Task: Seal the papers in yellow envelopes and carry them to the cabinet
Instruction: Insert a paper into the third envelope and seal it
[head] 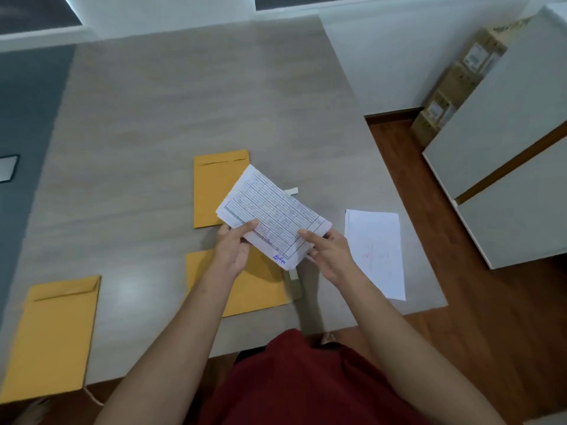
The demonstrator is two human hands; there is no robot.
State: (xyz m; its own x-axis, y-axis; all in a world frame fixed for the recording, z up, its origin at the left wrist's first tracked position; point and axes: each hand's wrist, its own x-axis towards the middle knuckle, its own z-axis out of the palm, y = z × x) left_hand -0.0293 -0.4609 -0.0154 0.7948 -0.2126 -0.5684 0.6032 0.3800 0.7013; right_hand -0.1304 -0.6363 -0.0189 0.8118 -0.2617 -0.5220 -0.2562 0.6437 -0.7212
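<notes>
A stack of printed papers [273,211] with ruled tables is held tilted above the grey table [171,111]. My left hand [234,248] grips its near left corner and my right hand [329,251] grips its near right corner. Below the papers lies a yellow envelope [256,286], partly hidden by my left hand and the stack. A second yellow envelope [213,185] lies farther back with its flap at the top. A third yellow envelope [53,335] lies at the table's near left corner. Another white sheet pile [376,253] rests at the right edge.
A small white strip [293,191] pokes out behind the papers and another [294,280] lies by the near envelope. White cabinets [506,142] stand to the right on a wooden floor [454,317], with cardboard boxes [454,84] against the wall.
</notes>
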